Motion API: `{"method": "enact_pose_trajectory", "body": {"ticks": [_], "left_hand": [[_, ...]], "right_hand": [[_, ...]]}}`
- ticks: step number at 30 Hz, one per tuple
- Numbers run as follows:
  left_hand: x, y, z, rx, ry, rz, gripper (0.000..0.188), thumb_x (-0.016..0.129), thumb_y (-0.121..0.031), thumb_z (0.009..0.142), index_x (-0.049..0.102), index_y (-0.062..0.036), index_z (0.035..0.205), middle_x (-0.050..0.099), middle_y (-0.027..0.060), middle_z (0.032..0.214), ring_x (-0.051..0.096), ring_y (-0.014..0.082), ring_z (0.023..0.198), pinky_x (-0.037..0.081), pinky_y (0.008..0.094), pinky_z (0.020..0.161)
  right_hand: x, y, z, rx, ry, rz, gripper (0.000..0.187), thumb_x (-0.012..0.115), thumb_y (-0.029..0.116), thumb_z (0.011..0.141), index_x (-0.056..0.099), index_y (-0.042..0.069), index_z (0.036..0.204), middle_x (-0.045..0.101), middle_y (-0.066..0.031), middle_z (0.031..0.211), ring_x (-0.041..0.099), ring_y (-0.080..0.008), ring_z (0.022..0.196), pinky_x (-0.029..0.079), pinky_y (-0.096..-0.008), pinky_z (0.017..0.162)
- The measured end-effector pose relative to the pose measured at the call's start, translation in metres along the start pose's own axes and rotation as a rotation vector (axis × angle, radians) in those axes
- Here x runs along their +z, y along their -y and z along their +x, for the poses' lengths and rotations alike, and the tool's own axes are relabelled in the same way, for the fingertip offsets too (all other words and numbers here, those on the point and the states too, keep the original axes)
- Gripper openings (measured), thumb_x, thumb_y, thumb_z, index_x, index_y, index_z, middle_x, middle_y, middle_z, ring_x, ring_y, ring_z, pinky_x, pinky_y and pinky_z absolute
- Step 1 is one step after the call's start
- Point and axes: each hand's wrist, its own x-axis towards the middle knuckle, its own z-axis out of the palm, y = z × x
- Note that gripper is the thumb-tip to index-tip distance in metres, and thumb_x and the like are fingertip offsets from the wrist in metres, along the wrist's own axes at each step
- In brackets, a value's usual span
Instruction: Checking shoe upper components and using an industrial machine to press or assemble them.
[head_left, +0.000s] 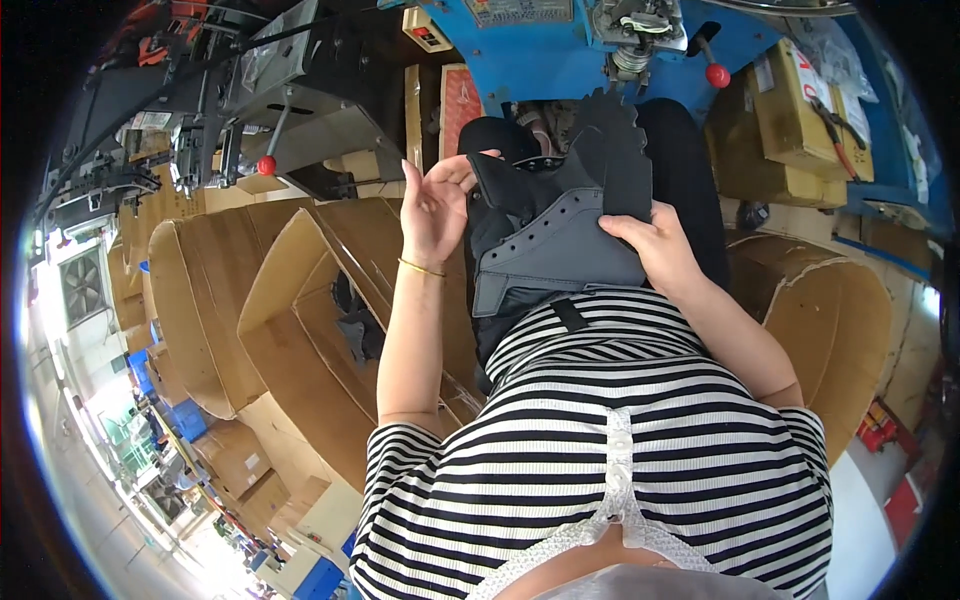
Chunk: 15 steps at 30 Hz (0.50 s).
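Note:
A black boot upper (572, 262), unsoled, with a row of eyelets and a jagged lower edge at the far end, lies across my lap. My right hand (662, 252) grips its right side, thumb flat on top and the other fingers hidden underneath. At the upper's left edge is my left hand (438, 208), palm turned up and thumb apart. Its fingertips reach the black edge; whether they touch it I cannot tell. Nothing shows in that palm.
Ahead stands a blue machine (560, 60) with a red-knobbed lever (717, 75). An open cardboard box (290, 300) with dark pieces inside is at my left; another carton (830, 330) is at my right. Red-handled pliers (835, 135) rest on boxes at the far right.

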Motion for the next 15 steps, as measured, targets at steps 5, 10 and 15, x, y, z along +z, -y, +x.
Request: {"method": "enact_pose_trajectory", "body": {"ticks": [5,10,15], "left_hand": [[0.002,0.006,0.0,-0.006,-0.055,0.115,0.062,0.027,-0.043,0.104,0.052,0.0094,0.125,0.051,0.0274,0.135,0.048,0.0342,0.128,0.037,0.0445,0.109],[-0.004,0.01,-0.002,-0.035,-0.047,0.135,0.047,0.03,-0.032,0.103,0.055,0.0042,0.122,0.055,0.0249,0.131,0.053,0.0293,0.122,0.041,0.0396,0.104],[-0.012,0.007,-0.006,-0.029,-0.103,0.188,0.049,0.03,-0.035,0.104,0.057,0.0018,0.121,0.06,0.0205,0.127,0.056,0.0266,0.118,0.043,0.0381,0.101]], "right_hand": [[-0.002,-0.006,-0.001,0.065,-0.038,-0.043,0.021,0.066,0.012,0.087,0.065,-0.005,0.099,0.068,-0.0072,0.089,0.063,-0.0118,0.078,0.051,-0.0247,0.071],[-0.003,-0.008,-0.003,0.096,-0.076,-0.025,0.022,0.066,0.011,0.086,0.064,-0.005,0.1,0.067,-0.0081,0.09,0.063,-0.0129,0.078,0.051,-0.0258,0.07],[-0.001,-0.011,-0.001,0.106,-0.059,-0.088,0.022,0.066,0.012,0.086,0.064,-0.005,0.1,0.068,-0.0084,0.09,0.063,-0.0131,0.077,0.051,-0.026,0.069]]}}
